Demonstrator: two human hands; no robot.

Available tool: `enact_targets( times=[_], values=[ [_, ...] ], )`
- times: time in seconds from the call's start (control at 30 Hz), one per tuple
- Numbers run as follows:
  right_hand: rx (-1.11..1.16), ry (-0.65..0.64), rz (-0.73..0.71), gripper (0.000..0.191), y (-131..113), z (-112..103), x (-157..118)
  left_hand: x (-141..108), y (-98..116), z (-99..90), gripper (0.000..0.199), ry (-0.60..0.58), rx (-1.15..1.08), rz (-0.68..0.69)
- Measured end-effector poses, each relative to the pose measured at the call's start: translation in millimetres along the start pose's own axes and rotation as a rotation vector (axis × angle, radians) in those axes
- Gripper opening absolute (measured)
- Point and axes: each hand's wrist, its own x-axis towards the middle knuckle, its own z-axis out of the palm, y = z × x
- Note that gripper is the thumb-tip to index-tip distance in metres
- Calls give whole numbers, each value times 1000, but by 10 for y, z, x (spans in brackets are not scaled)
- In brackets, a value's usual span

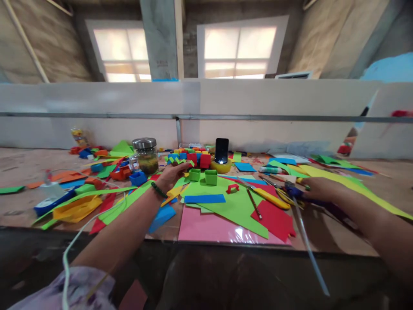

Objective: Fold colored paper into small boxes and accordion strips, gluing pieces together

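My left hand (174, 174), with a dark bead bracelet, reaches over the table; its fingertips are closed on a green zigzag strip (177, 160). Two small green open boxes (211, 177) stand just right of it on a green sheet (232, 206). On the right, my right hand (314, 188) grips a dark blue glue gun (292, 190), a little blurred. A translucent glue stick (309, 245) juts from it toward me, past the table's front edge. Close by lie yellow-handled scissors (272, 198), a pencil (254, 204) and a small red bracket-shaped piece (232, 188).
A lidded glass jar (145, 157) and a phone (221, 150) on a yellow round base stand at the back. Several colored blocks (204, 161) cluster between them. A white cord (93, 219) crosses the left side near a blue-and-white power strip (54, 200). Colored sheets lie all around.
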Motion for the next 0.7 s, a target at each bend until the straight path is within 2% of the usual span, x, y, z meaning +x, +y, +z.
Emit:
enact_targets(
  times=[0.07, 0.13, 0.17, 0.27, 0.37, 0.47, 0.57, 0.63, 0.7],
  values=[
    [31, -114, -108, 19, -224, -113, 133, 27, -95, -38, 24, -20, -32, -8],
    [151, -246, -294, 28, -592, -145, 257, 17, -144, -79, 22, -50, -60, -34],
    [209, -271, -378, 32, -811, -118, 307, 3, -152, -100, 21, -68, -69, -51],
    [236, -307, -552, 43, -1460, 115, 414, -48, -131, -160, 19, -105, -81, -92],
    [181, -295, -538, 45, -1896, 411, 527, -72, -101, -207, 19, -100, -80, -92],
    [159, -265, -488, 38, -2054, 574, 716, -45, -112, -229, 17, -86, -82, -81],
    [135, -232, -436, 45, -2069, 573, 972, 8, -159, -219, 19, -85, -94, -74],
    [117, -271, -449, 48, -2092, 545, 1142, 37, -194, -204, 21, -90, -105, -69],
    [96, -354, -495, 42, -2158, 543, 1271, 50, -222, -192, 23, -96, -115, -68]
  ],
)
